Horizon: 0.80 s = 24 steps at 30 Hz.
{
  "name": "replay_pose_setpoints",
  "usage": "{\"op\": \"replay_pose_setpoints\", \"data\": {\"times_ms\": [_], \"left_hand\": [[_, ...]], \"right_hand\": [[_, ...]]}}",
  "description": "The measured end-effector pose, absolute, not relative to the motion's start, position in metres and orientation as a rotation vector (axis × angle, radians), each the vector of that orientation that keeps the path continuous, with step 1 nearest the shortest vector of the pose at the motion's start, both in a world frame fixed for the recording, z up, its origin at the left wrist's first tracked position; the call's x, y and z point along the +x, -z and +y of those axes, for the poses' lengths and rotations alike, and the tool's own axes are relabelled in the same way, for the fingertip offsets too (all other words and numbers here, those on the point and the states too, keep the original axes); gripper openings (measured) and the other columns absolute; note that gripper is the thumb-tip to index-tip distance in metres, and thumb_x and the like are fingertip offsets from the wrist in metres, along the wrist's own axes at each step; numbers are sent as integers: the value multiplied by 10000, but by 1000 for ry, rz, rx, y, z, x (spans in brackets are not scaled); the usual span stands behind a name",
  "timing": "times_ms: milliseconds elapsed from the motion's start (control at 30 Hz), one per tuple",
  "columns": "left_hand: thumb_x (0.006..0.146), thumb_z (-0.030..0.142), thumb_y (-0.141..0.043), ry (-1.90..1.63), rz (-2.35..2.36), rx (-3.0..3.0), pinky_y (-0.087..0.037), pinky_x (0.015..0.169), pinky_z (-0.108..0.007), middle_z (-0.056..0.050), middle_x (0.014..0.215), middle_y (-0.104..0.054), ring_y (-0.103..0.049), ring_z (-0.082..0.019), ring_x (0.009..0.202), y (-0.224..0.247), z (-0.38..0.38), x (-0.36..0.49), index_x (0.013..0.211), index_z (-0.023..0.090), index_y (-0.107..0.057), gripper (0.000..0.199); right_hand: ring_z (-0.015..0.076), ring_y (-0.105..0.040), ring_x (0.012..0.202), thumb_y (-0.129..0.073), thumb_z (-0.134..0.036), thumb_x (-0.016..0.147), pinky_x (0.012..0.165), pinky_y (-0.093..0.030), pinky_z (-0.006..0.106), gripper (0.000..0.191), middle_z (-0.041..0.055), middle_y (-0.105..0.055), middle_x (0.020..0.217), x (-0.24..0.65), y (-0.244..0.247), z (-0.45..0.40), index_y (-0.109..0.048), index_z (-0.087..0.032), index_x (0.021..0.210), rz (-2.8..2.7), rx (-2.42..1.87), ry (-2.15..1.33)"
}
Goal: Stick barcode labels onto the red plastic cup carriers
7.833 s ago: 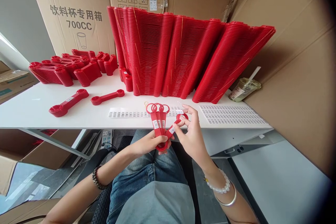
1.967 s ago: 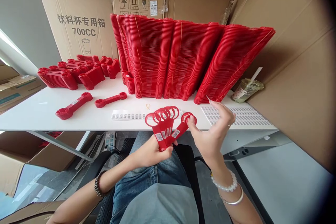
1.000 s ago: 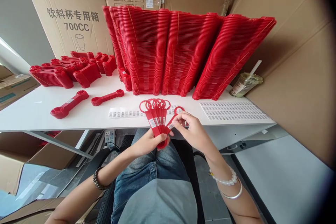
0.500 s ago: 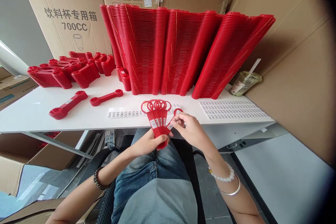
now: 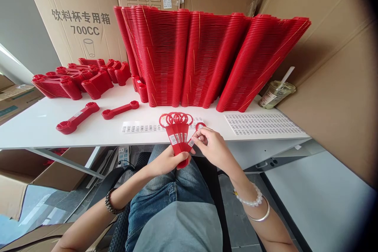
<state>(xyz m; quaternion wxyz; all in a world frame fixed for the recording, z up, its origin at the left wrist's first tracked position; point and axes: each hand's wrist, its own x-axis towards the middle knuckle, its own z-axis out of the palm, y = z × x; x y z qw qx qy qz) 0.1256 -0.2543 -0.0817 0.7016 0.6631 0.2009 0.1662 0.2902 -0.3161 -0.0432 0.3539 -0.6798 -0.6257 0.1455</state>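
Moving inward since earlier, the right hand (image 5: 213,146) is pinching the outer strip (image 5: 188,148) near its label (image 5: 191,142). Clamping the red fan (image 5: 178,130), the left hand (image 5: 169,160) is probably steadying even pressing.

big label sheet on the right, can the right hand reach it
Probably yes: the label sheet lies flat near the right hand, nothing visible between, though that hand is busy at a red piece.
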Motion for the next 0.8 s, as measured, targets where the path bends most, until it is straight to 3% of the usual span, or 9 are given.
{"op": "replay_pose_setpoints", "data": {"times_ms": [167,300,367,467,533,600,733,800], "left_hand": [[817,399,-496,-406,431,1437,-340,476,-223,29,556,-476,-417,-74,473,80,-255,128,698,149,-514,278],[817,401,-504,-479,436,1439,-343,493,-225,19,579,-485,-436,-75,490,79,-254,127,665,143,-513,300],[817,397,-523,-484,435,1412,-345,488,-223,19,619,-519,-447,-76,491,80,-254,125,789,131,-546,268],[819,378,-539,-443,393,1391,-354,488,-220,18,669,-552,-464,-82,511,81,-255,124,965,127,-547,290],[819,367,-535,-420,382,1390,-357,492,-218,21,671,-550,-458,-80,515,80,-257,124,981,127,-545,290],[814,365,-530,-422,398,1389,-349,485,-219,27,647,-533,-436,-75,498,78,-257,123,934,132,-544,262],[821,368,-509,-427,384,1444,-342,493,-225,20,590,-488,-425,-70,487,76,-256,123,686,145,-509,262],[828,370,-512,-428,377,1438,-343,492,-223,21,599,-498,-428,-69,488,78,-256,124,704,144,-514,257]], "right_hand": [[220,-590,788,-522,-188,889,721,-445,350,158,67,-649,844,272,53,-316,-591,-201,747,-1686,-1866,76],[298,-580,953,-564,-295,905,773,-439,420,139,124,-627,1103,267,55,-316,-677,-221,938,-1646,-1935,431],[328,-572,1002,-605,-358,885,791,-452,460,349,149,-576,1253,274,54,-312,-617,-257,1219,-1603,-1952,463],[337,-588,1009,-630,-373,858,794,-487,487,724,158,-589,1261,288,56,-303,-314,-259,1500,-1558,-1931,266],[307,-612,997,-593,-333,871,826,-503,478,723,126,-658,1152,293,60,-300,-265,-229,1507,-1538,-1837,56],[292,-613,1029,-582,-325,872,884,-497,481,660,114,-683,1110,290,63,-300,-313,-208,1462,-1513,-1746,-58],[326,-558,1137,-673,-365,791,931,-474,528,690,156,-641,1207,278,66,-306,-379,-188,1389,-1507,-1721,-67],[330,-554,1140,-698,-373,769,920,-479,529,715,161,-631,1222,278,66,-306,-378,-186,1382,-1524,-1724,-60]]}}
